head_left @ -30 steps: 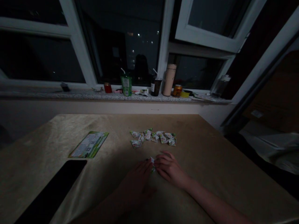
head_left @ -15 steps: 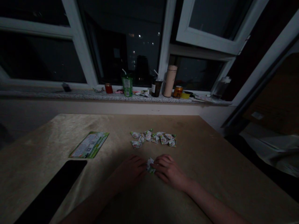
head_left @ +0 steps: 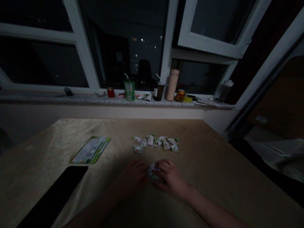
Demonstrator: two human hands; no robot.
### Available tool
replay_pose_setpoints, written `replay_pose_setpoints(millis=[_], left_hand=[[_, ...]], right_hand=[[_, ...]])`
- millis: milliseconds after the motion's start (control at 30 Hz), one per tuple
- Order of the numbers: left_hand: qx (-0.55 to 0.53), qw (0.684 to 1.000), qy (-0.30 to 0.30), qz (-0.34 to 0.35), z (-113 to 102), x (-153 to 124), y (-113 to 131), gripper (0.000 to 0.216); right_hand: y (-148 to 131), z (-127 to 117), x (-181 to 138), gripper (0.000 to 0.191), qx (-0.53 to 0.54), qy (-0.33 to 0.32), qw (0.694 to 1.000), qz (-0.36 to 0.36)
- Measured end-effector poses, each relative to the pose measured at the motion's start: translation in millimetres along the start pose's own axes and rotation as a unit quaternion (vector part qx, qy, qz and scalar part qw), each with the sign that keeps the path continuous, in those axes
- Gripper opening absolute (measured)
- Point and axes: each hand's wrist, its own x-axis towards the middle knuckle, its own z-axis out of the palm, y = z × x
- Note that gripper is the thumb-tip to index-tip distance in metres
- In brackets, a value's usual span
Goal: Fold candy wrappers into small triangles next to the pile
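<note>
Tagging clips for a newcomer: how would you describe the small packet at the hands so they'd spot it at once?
Find the tan tabletop below the window sill, then its near middle, where the left hand and right hand nearly meet. Between them is a small white-and-green packet, partly covered. Similar packets lie grouped farther back; this one alone is at the hands.

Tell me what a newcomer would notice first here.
Probably the small white-and-green packet between the left hand and the right hand, low in the middle. Beyond it, a cluster of similar packets lies on the tan tabletop. Farther back, a tall pale-pink cylindrical flask stands on the speckled windowsill.
</note>
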Motion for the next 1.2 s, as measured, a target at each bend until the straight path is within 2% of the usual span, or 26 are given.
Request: replay_pose_setpoints(millis=[133, 467, 633, 833, 933, 1000, 1067, 1200], left_hand=[[-0.049, 0.996, 0.031, -0.064, 9, -3, -9, 0.035], [-0.085, 0.993, 0.026, -0.071, 11, -4, 2, 0.044], [-0.07, 0.994, 0.044, -0.073, 9, 1, -3, 0.025], [-0.087, 0.991, 0.088, -0.051, 10, 1, -4, 0.021], [-0.124, 0.983, 0.103, -0.084, 14, -2, -1, 0.021], [-0.164, 0.973, 0.099, -0.128, 19, -3, 0, 0.028], [-0.204, 0.961, 0.077, -0.171, 24, -4, 0, 0.036], [-0.26, 0.939, 0.035, -0.224, 29, -1, -4, 0.03]], right_hand=[[0, 6, -1, 0.03, -0.006, 0.008, 1.0, 0.02], [2, 6, -3, 0.023, 0.045, 0.026, 0.999, -0.011], [3, 6, -5, 0.02, 0.078, 0.051, 0.996, -0.002], [-5, 4, -6, 0.018, 0.133, 0.059, 0.989, 0.021], [-6, 9, -5, 0.016, 0.181, 0.086, 0.978, 0.055], [-4, 13, -4, 0.016, 0.218, 0.104, 0.964, 0.106], [-3, 16, -3, 0.013, 0.258, 0.116, 0.945, 0.162], [-2, 19, -1, 0.009, 0.323, 0.119, 0.912, 0.221]])
